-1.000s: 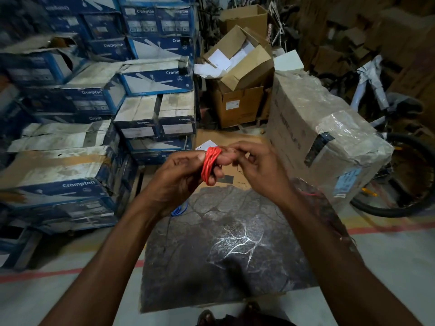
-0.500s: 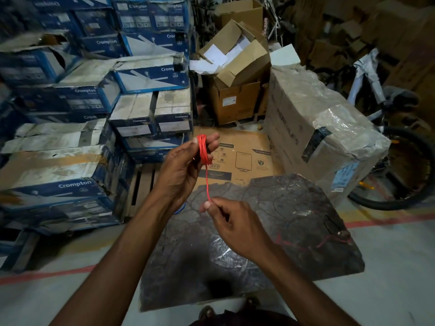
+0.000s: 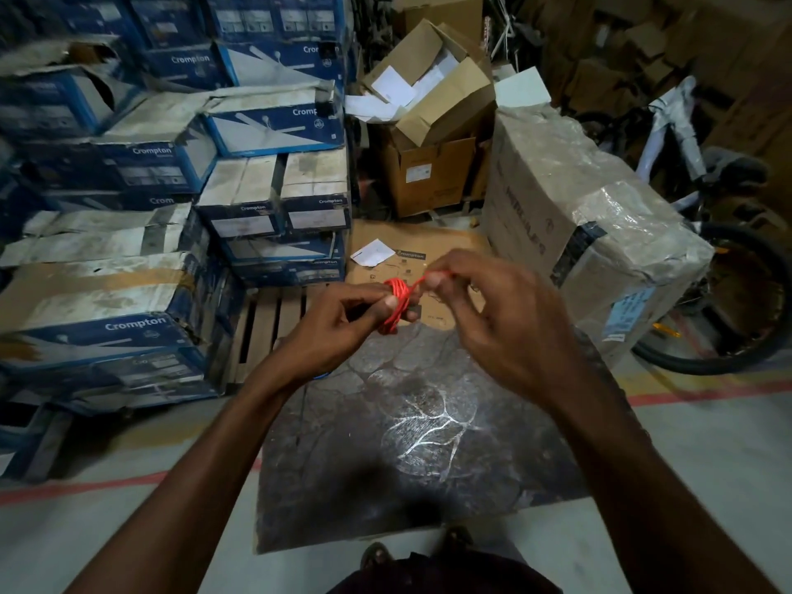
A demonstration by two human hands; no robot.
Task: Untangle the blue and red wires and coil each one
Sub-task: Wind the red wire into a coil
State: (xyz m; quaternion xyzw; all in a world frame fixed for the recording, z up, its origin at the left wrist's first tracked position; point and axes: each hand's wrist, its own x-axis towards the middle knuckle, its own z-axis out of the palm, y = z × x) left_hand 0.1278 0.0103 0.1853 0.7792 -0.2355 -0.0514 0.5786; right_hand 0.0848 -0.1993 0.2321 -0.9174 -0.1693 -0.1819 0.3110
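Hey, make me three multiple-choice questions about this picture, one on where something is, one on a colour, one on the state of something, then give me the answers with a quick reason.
1. Where is the bicycle wheel?
A. At the far right, beside the wrapped carton
B. On the stacked blue boxes
C. In the open brown box

2. What colour is the wire held in the hands?
A. Blue
B. Red
C. Yellow

3. What state is that wire in?
A. Lying straight on the floor
B. Mostly wound into a small coil
C. Cut into pieces

Answers:
1. A: the tyre shows at the right edge, next to the plastic-wrapped carton.
2. B: the strands between the fingers are bright red.
3. B: the left hand grips a bundle of loops, while the right hand pinches a short strand leading to it.
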